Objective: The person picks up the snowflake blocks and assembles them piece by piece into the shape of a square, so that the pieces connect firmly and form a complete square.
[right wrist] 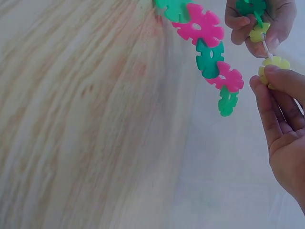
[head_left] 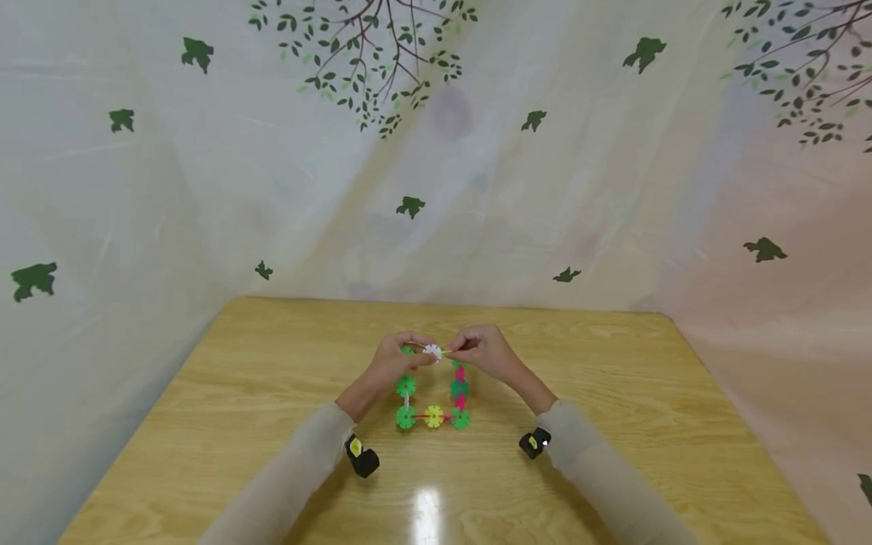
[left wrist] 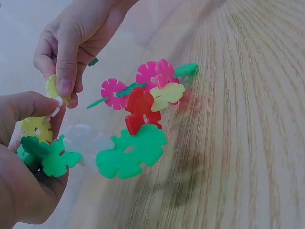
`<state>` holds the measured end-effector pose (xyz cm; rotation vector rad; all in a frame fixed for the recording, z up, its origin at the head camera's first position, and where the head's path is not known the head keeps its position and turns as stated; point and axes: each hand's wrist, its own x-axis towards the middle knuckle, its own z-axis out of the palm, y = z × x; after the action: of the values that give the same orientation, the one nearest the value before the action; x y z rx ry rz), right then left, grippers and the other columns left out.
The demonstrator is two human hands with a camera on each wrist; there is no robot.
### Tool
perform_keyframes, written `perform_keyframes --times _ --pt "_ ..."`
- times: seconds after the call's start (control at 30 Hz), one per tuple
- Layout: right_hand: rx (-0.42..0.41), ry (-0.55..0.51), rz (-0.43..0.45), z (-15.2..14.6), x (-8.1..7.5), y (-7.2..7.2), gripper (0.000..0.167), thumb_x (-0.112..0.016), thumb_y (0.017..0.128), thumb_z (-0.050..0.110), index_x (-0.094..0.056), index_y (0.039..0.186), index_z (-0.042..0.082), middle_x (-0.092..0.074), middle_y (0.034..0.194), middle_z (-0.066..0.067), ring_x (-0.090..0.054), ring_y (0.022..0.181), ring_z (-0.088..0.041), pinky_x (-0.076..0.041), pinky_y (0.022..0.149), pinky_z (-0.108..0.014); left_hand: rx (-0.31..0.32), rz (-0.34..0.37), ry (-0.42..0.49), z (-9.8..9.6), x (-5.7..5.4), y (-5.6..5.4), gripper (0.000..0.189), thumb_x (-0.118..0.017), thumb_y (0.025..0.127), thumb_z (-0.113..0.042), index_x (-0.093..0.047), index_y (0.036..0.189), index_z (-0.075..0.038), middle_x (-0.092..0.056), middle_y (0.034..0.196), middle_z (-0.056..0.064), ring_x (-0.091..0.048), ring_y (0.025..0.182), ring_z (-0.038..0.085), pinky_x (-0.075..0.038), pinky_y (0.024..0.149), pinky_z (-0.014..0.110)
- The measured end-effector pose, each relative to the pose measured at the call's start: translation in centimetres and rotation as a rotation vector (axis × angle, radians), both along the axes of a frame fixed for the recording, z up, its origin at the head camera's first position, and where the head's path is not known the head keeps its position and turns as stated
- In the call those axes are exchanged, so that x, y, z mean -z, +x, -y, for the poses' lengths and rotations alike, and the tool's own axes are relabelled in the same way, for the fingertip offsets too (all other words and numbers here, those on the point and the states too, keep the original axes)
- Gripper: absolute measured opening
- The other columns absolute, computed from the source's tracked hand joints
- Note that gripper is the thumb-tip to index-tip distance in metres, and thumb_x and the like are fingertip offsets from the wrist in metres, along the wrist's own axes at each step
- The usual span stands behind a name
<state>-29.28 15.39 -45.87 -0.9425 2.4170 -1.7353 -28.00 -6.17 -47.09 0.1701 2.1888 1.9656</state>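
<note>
Notched plastic snowflake discs are linked into a chain lying in a squarish loop, with a yellow disc (head_left: 434,417) in its near side. At the far side my left hand (head_left: 391,362) pinches a white disc (head_left: 433,352) between thumb and fingers. My right hand (head_left: 485,352) pinches a yellow disc (right wrist: 276,63), which meets the white disc's edge. Another yellow disc (left wrist: 36,129) joins the white one beside my left fingers. Green discs (left wrist: 59,157) hang by the left palm. The chain's right side ends in a green disc (right wrist: 228,101), apart from the yellow disc in my right hand.
The loop is on a wooden table (head_left: 259,424). Behind it hangs a pale cloth (head_left: 306,189) printed with leaves and branches. A black wrist camera (head_left: 362,457) is on the left sleeve, and another black camera (head_left: 534,443) on the right.
</note>
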Motion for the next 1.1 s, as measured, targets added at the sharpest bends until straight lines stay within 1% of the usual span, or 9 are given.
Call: perform_keyframes --times 0.03,0.23,0.4,0.5,0.63,0.7,0.83,0.97,1.1 --pt "0.002 0.001 0.004 0.0 -0.2 0.0 0.005 -0.076 0.085 -0.008 -0.074 0.081 -0.007 -0.074 0.087 -0.024 -0.073 0.077 -0.036 -0.059 0.067 -0.021 0.003 0.005 0.005 0.0 -0.1 0.0 0.027 -0.081 0.085 -0.006 -0.072 0.109 -0.001 -0.072 0.105 0.008 -0.066 0.082 0.014 -0.058 0.079 0.044" --pt "-0.005 0.016 0.000 0.0 -0.7 -0.1 0.005 -0.076 0.086 -0.008 -0.073 0.082 -0.010 -0.074 0.088 -0.026 -0.070 0.074 -0.008 -0.059 0.066 -0.020 0.019 0.000 0.012 -0.1 -0.6 0.1 0.026 -0.080 0.085 -0.006 -0.073 0.109 -0.002 -0.073 0.101 0.006 -0.068 0.082 0.015 -0.058 0.081 0.045" --pt "0.010 0.030 -0.008 -0.3 -0.5 -0.2 0.006 -0.077 0.085 -0.008 -0.072 0.082 -0.010 -0.073 0.087 -0.026 -0.069 0.075 -0.004 -0.059 0.067 -0.019 0.037 -0.015 -0.001 -0.3 -0.5 0.0 0.025 -0.080 0.086 -0.008 -0.072 0.109 -0.002 -0.073 0.102 0.007 -0.068 0.082 0.016 -0.058 0.077 0.043" --pt "0.012 0.054 -0.016 -0.3 -0.4 -0.3 0.007 -0.078 0.085 -0.005 -0.073 0.083 -0.009 -0.074 0.088 -0.024 -0.068 0.076 -0.005 -0.059 0.069 -0.020 0.044 -0.013 -0.016 -0.3 -0.3 0.0 0.025 -0.080 0.087 -0.009 -0.072 0.110 -0.004 -0.071 0.105 0.008 -0.066 0.085 0.015 -0.058 0.078 0.042" --pt "0.007 0.122 -0.032 -0.2 -0.5 -0.2 0.006 -0.079 0.086 0.000 -0.075 0.088 -0.005 -0.075 0.092 -0.020 -0.071 0.081 -0.014 -0.062 0.076 -0.029 0.041 -0.022 -0.035 0.0 -0.1 0.0 0.027 -0.080 0.087 -0.010 -0.072 0.112 -0.004 -0.071 0.108 0.011 -0.065 0.087 0.015 -0.058 0.076 0.041" --pt "0.011 0.176 -0.040 -0.3 -0.7 -0.2 0.009 -0.079 0.087 0.003 -0.076 0.094 -0.002 -0.076 0.098 -0.017 -0.072 0.090 -0.021 -0.062 0.084 -0.037 0.041 -0.027 -0.039 0.1 0.1 0.1 0.028 -0.080 0.087 -0.010 -0.072 0.113 -0.003 -0.071 0.109 0.011 -0.065 0.089 0.015 -0.058 0.076 0.041" --pt "0.036 0.262 -0.017 -1.0 -0.8 -0.2 0.024 -0.077 0.090 0.008 -0.074 0.112 0.000 -0.074 0.115 -0.016 -0.068 0.111 -0.032 -0.057 0.097 -0.048 0.034 -0.020 -0.041 0.6 0.4 0.2 0.029 -0.081 0.087 -0.010 -0.072 0.113 -0.004 -0.071 0.109 0.010 -0.066 0.090 0.014 -0.058 0.075 0.039" --pt "0.074 0.279 0.060 -1.9 -0.6 -0.2 0.030 -0.068 0.097 0.006 -0.067 0.124 -0.007 -0.069 0.124 -0.025 -0.067 0.115 -0.038 -0.056 0.097 -0.051 0.023 -0.027 -0.046 1.0 0.7 0.2 0.032 -0.081 0.087 -0.011 -0.072 0.116 -0.003 -0.073 0.106 0.010 -0.065 0.086 0.013 -0.057 0.072 0.038" --pt "0.075 0.257 0.212 -2.5 0.0 -0.2 0.035 -0.062 0.101 0.009 -0.061 0.128 -0.013 -0.069 0.117 -0.030 -0.070 0.104 -0.041 -0.060 0.088 -0.049 0.022 -0.038 -0.053 1.2 0.7 0.2 0.036 -0.080 0.089 -0.013 -0.069 0.121 0.000 -0.073 0.107 0.011 -0.064 0.084 0.013 -0.056 0.070 0.040"
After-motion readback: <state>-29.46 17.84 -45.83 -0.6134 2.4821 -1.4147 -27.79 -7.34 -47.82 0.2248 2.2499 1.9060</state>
